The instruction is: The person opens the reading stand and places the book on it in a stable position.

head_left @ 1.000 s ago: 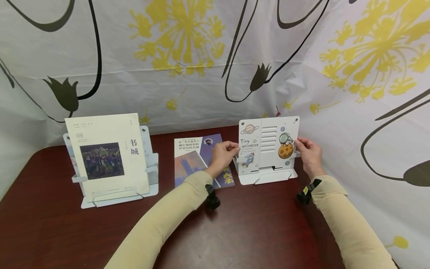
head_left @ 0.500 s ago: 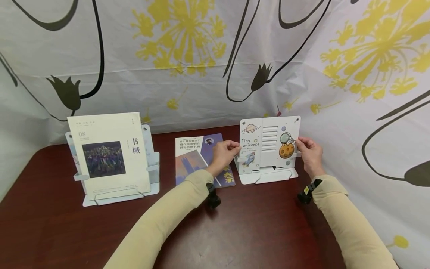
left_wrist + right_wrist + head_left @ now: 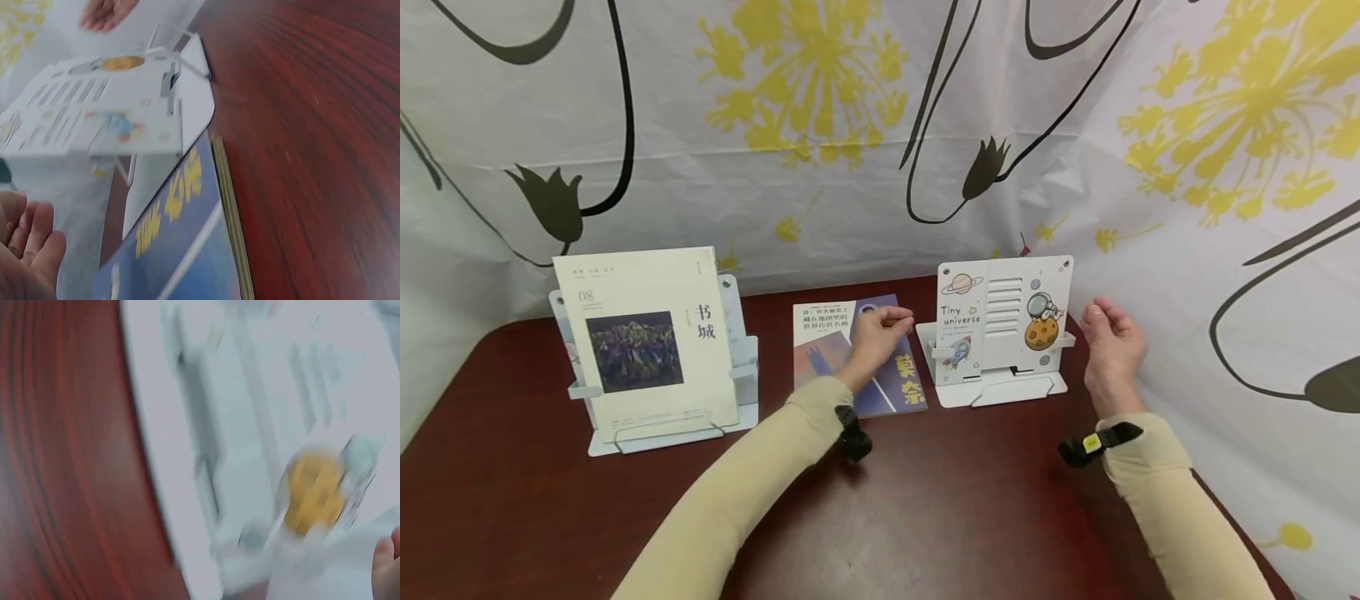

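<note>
A white book stand [image 3: 1004, 325] printed with "Tiny universe", a planet and an astronaut stands upright at the right of the table. My left hand [image 3: 880, 337] hovers over the purple book [image 3: 895, 396], just left of the stand, its fingers loosely bent and holding nothing. To the right of the stand is my right hand [image 3: 1114, 354], apart from its edge, also holding nothing. The left wrist view shows the stand [image 3: 125, 112] beyond the book's corner [image 3: 194, 225]. In the right wrist view the stand [image 3: 244, 450] is blurred and only fingertips [image 3: 382, 562] show.
At the left, a second, pale blue stand [image 3: 747, 375] bears a cream book [image 3: 707, 375] with a dark picture, its side clips spread. Everything sits on a dark red wooden table [image 3: 925, 500]. A patterned curtain [image 3: 820, 208] closes off the back and right sides.
Both hands have let go of the white stand's side edges and drawn apart, the left hand leftward over the purple book, the right hand rightward. The stand stays upright.
</note>
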Motion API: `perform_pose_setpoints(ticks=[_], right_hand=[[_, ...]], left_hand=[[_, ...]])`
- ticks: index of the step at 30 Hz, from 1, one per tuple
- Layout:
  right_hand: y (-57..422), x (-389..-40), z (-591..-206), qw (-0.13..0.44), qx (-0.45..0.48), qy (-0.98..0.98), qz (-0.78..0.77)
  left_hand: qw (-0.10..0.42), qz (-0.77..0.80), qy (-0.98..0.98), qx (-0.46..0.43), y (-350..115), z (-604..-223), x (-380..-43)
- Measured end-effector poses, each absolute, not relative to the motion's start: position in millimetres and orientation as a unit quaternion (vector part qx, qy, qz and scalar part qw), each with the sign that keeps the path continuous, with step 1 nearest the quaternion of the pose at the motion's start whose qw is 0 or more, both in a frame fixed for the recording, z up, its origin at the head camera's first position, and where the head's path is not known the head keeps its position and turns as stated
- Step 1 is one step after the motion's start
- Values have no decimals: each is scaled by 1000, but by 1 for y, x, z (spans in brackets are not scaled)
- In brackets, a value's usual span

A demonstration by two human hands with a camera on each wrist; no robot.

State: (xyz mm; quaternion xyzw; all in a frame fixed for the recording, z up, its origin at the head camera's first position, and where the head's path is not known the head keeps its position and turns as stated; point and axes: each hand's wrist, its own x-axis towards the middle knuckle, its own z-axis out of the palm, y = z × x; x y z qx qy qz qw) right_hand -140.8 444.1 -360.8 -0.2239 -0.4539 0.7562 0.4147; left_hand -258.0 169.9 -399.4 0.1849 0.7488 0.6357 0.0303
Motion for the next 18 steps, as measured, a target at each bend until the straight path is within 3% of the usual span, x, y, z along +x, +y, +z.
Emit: perform_pose_setpoints(ticks=[5, 13, 18], right_hand=[[389, -122, -355, 374, -179, -427, 803], [306, -110, -383, 172, -155, -504, 832], [277, -125, -399, 112, -178, -561, 800]], left_hand=[[9, 635, 762, 126, 130, -402, -264], [-19, 623, 781, 47, 76, -411, -261], [2, 610, 792, 21, 58, -412, -261]])
